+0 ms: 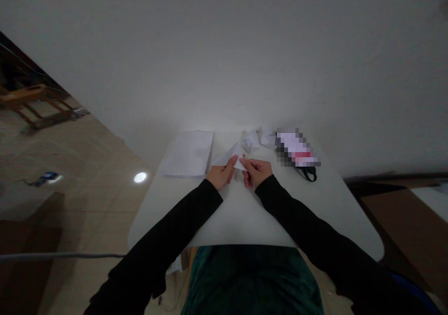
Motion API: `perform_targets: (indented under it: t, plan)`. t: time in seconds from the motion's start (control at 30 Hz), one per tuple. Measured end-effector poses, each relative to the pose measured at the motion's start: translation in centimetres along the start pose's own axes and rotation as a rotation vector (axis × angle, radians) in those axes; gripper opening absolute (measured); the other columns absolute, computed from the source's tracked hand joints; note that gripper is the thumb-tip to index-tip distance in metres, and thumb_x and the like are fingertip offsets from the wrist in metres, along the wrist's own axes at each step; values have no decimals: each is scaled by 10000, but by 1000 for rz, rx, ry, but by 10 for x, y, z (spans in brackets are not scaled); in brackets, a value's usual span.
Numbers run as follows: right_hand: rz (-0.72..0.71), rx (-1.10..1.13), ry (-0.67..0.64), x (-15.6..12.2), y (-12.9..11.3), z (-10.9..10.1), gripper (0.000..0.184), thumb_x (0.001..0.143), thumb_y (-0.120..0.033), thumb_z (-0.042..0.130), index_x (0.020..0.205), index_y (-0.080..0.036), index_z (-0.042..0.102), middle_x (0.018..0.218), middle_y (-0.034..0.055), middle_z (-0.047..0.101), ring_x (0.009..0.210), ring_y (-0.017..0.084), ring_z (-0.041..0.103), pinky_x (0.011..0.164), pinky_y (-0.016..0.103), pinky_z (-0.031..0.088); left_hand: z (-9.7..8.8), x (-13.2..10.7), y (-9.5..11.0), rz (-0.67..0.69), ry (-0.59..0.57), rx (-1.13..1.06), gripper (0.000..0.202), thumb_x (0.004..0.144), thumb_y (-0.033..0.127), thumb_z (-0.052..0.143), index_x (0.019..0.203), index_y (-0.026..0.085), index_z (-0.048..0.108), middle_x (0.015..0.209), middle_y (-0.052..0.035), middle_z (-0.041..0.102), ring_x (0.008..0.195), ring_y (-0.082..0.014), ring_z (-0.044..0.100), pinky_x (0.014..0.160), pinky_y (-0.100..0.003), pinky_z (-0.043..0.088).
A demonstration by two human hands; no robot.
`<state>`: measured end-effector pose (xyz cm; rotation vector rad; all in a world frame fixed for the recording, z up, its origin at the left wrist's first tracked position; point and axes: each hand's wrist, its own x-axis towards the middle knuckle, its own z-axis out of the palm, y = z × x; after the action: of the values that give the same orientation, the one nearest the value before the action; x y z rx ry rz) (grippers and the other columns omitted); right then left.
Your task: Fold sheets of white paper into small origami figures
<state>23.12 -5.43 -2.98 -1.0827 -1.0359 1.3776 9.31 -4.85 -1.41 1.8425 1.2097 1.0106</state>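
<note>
Both of my hands pinch a folded sheet of white paper [229,155] above the middle of the table. My left hand [221,174] grips its lower edge, thumb on top. Close beside it, my right hand [257,170] has thumb and fingers closed on the paper's right corner. Just beyond the hands lie two folded paper pieces, one nearer [251,140] and one farther right [268,138]. A stack of white paper [191,154] rests to the left of my left hand.
The white table [245,221] stands against a pale wall [231,53]. At its back right lies a blurred-out item with a black strap [310,173]. A grey cable [70,255] runs in from the left. A wooden chair [31,95] and a brown box [399,221] stand off the sides.
</note>
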Motion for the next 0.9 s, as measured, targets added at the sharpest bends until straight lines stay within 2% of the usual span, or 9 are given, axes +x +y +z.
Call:
perform_targets:
  t: [0.13,0.3,0.4,0.5,0.57,0.63,0.73,0.8,0.9]
  plan:
    - [-116,-14,-2,-2,-1,1,361,715,-458,664,550,-146,591,341,-42,486,260,91,464,247,182,282,5,-3,4,-49,21,-163,545,917,514,317,677,145,638,324,72,340,304,-72,335,463,-216,369]
    - [-121,193,-158,0,6,-2,292,681,-417,713,752,-138,663,530,-3,636,391,131,598,311,197,425,6,-4,8,-99,57,-330,553,899,554,334,1020,121,655,322,86,335,273,-71,289,350,-202,271]
    - [-69,271,-263,1,7,-7,315,655,-384,746,845,-143,676,654,32,701,534,167,675,468,254,557,4,-3,8,-108,83,-364,574,881,575,360,1047,113,658,316,83,332,277,-67,281,368,-206,286]
    - [0,298,-338,-1,1,-10,351,623,-339,780,891,-136,681,775,76,732,690,200,709,652,314,600,1,-2,6,-110,96,-368,576,872,584,369,1044,120,665,314,83,322,284,-68,275,391,-212,305]
    - [21,270,-276,-4,-5,-10,322,621,-340,782,845,-129,684,736,73,730,662,201,708,619,299,601,1,-2,7,-98,61,-349,566,884,572,352,1044,129,665,318,85,320,288,-66,275,413,-212,320]
    - [17,197,-160,-7,-10,-8,282,648,-379,756,722,-120,674,615,52,701,530,186,682,472,253,571,1,-3,9,-79,12,-317,548,898,551,340,1007,133,676,320,84,326,294,-63,284,442,-211,340]
    - [-37,89,-76,-11,-13,-5,361,683,-447,707,557,-120,618,467,28,622,358,161,598,276,210,437,3,-5,11,-61,-37,-280,561,899,550,341,879,119,699,319,74,340,302,-62,311,456,-211,349]
    - [-95,79,-53,-12,-12,-3,342,680,-441,709,582,-122,635,474,27,626,368,163,601,274,214,439,3,-5,11,-77,-53,-295,586,894,568,332,871,111,698,319,72,343,299,-62,310,441,-211,338]
    - [-135,137,-66,-11,-7,-3,273,647,-379,748,752,-133,694,592,31,690,496,169,664,458,263,572,2,-4,7,-104,-42,-351,595,892,577,322,997,111,675,322,78,339,299,-65,308,419,-207,321]
